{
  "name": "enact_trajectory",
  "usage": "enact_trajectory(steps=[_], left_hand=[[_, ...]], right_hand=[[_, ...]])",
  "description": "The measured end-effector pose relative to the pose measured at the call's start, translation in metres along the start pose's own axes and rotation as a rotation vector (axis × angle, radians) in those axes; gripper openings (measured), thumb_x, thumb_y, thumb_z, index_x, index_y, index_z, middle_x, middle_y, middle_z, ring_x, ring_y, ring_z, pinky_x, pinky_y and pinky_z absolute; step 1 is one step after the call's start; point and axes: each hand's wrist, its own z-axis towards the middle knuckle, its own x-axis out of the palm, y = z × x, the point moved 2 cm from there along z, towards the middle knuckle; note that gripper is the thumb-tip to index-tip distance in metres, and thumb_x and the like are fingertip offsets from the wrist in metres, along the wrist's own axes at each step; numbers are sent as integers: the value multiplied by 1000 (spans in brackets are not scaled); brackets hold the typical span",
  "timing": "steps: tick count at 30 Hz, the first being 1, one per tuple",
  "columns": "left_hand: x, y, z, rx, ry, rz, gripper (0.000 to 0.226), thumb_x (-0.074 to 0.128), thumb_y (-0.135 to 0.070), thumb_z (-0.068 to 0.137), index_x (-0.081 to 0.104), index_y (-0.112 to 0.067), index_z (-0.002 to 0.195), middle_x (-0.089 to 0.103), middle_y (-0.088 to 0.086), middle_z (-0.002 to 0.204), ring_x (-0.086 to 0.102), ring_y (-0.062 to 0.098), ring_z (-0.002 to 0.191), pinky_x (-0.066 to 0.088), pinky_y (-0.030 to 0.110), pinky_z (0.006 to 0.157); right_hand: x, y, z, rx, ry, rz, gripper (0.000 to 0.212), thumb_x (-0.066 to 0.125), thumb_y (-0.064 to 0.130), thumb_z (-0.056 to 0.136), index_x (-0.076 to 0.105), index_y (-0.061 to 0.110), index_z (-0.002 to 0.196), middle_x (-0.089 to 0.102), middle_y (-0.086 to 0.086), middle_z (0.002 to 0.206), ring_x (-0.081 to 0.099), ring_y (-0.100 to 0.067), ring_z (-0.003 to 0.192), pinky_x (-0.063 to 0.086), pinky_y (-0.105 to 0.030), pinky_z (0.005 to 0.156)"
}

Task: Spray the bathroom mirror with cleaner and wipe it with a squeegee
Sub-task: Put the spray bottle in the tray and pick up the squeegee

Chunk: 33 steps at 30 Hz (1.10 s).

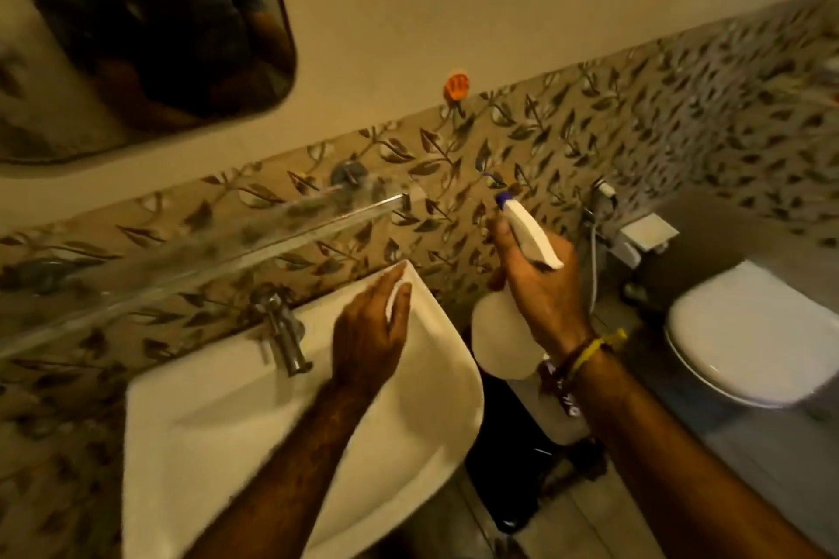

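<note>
The mirror hangs on the wall at the upper left, with a dark reflection in it. A clear spray bottle with a white trigger head and blue nozzle is held in my right hand, right of the sink and well below the mirror. The nozzle points up toward the tiled wall. My left hand hovers flat over the right rear corner of the white sink, fingers together, holding nothing. No squeegee is in view.
A glass shelf runs along the leaf-patterned tiles below the mirror. A chrome tap stands at the sink's back. A white toilet is at the right, with a hose and valve on the wall. A dark bin sits under the bottle.
</note>
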Motion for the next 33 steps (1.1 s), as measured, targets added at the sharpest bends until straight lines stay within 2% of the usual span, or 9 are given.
enact_trajectory(steps=[2,4,9,12,14,17,25,29,33], left_hand=[[37,-2,-22,-207,214,-32,37,48,-36,102,63,-20,132,73,6,119,69,26,106,53,35,89],[75,-1,-39,-325,468,-2,44,48,-39,101,52,-21,142,65,6,132,61,25,121,46,36,101],[159,-2,-70,-618,903,51,83,46,-47,101,5,-5,158,8,13,167,14,27,153,19,38,122],[200,-14,-74,-671,813,260,93,49,-50,98,-2,1,156,-2,23,165,9,36,153,24,43,119],[221,-22,-78,-699,715,360,100,53,-53,94,-3,3,155,0,28,163,10,41,152,26,46,118],[236,-22,-90,-701,631,496,105,57,-54,88,0,3,155,6,31,161,15,44,150,30,48,116],[241,-11,-92,-717,541,438,96,59,-43,90,7,1,157,7,30,162,13,46,149,22,50,121],[240,-13,-93,-678,531,474,90,51,-46,94,7,3,156,8,31,161,12,47,150,21,53,122],[242,-15,-91,-688,524,501,95,53,-48,90,6,1,157,7,29,162,12,46,150,25,54,120]], right_hand=[[-26,-38,-8,87,-38,-36,16,66,32,91,70,19,99,70,-13,88,68,-23,74,57,-38,62],[-51,-75,-20,158,-69,-99,11,66,31,91,71,22,97,70,-10,90,69,-26,82,58,-43,71],[-94,-146,-47,313,-109,-146,16,61,25,95,63,35,106,68,7,103,64,-2,93,47,-17,80],[-109,-180,-54,424,-119,-186,15,59,23,95,64,26,110,62,12,92,60,2,79,46,-10,62],[-115,-202,-56,467,-100,-238,15,60,20,95,65,19,109,65,2,94,61,-3,76,48,-9,56],[-116,-230,-50,489,-33,-334,19,62,13,93,66,3,109,63,-16,105,61,-12,82,49,-10,63],[-77,-307,12,390,153,-461,26,67,15,90,67,-4,108,66,-20,100,62,-24,89,48,-21,78],[-52,-352,44,364,179,-476,32,69,23,90,68,-6,104,68,-24,97,64,-33,90,52,-43,84],[-32,-391,72,385,175,-367,29,73,22,86,69,-3,101,70,-20,95,67,-32,86,53,-35,79]])
